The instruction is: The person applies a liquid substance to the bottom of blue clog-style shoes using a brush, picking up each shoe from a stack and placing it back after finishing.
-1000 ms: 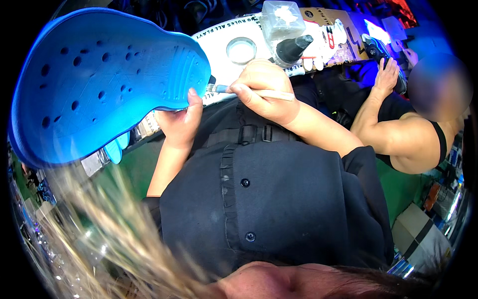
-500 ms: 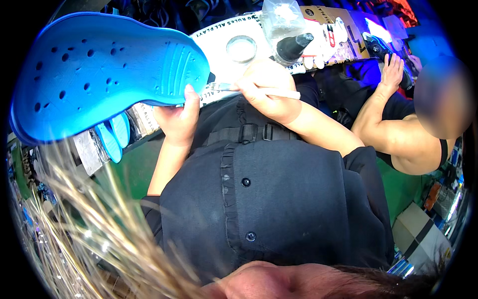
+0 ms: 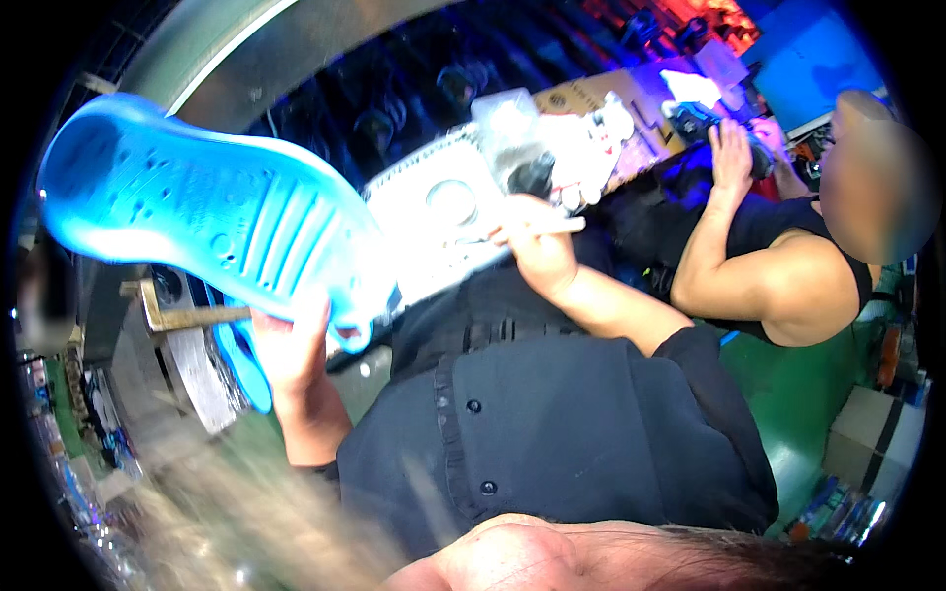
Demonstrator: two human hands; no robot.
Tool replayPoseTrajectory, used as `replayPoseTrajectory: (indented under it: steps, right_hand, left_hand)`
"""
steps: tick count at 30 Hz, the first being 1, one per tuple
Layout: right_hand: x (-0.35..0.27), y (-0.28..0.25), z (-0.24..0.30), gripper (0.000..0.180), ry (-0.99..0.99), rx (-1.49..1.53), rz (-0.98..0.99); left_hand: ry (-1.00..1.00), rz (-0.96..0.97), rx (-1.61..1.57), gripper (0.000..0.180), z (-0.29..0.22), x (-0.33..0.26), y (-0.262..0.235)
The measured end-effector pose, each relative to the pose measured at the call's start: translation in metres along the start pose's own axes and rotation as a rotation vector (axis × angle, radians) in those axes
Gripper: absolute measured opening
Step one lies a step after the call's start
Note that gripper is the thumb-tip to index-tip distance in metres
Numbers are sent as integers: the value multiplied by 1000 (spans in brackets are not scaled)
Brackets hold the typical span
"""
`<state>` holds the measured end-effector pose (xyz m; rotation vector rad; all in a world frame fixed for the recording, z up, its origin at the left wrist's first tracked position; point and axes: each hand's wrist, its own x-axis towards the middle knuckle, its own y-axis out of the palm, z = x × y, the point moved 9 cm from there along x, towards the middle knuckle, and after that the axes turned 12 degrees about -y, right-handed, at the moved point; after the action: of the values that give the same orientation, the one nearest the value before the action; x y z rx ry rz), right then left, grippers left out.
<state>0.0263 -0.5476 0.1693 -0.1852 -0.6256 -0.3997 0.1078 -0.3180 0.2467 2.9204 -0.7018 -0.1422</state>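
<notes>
at far left, a blue clog (image 3: 202, 202) with a perforated toe and ridged heel hangs over the near edge of a workbench, toe toward the upper left; it has swung to a new tilt in the last half second, its ridges now facing the viewer more squarely; below it, a blue strip (image 3: 244, 369) hangs beside an angled brown bar (image 3: 202, 317); the left hand (image 3: 293, 340) grips the clog near the heel, thumb laid along the rim, the other fingers mostly out of sight underneath; to its right, a white sheet (image 3: 419, 187) covers the bench, and on it stands a round shallow dish (image 3: 451, 202), pale inside and washed out by glare, so its contents cannot be told; behind it, a clear container (image 3: 505, 116) stands with something whitish inside, too blurred to name; in front, the right hand (image 3: 540, 241) holds a brush (image 3: 562, 226) in closed fingers, pale handle pointing right; the brush, close by the heel a moment ago, is now well apart from it and nearer the dish, which suggests a break between strokes; just beyond that hand sits a dark cone-shaped bottle (image 3: 532, 175), its fill hidden; at right, a co-worker's hand (image 3: 729, 158) rests by a dark shoe (image 3: 693, 120).
</notes>
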Motion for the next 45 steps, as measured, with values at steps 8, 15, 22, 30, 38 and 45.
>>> replayPoseTrajectory:
  steps: [8,15,22,30,38,45]
  right_hand:
    - [-7,-6,3,32,92,36,-1]
    - [-16,-16,-20,31,216,158,-91]
    - [-13,-17,-28,30,213,172,-37]
    - [-11,-17,-66,26,282,-7,-33]
    - [17,7,-70,15,121,-262,220]
    - [14,38,-98,11,142,-268,328]
  left_hand:
    - [-100,454,-155,50,-70,115,92]
    - [137,314,-289,70,-114,168,94]
    - [-121,86,289,55,38,96,-5]
    - [-493,-339,1356,76,204,-24,-175]
    - [-715,-363,-284,17,275,-30,-180]
    - [-766,-180,-498,23,249,-31,-150]
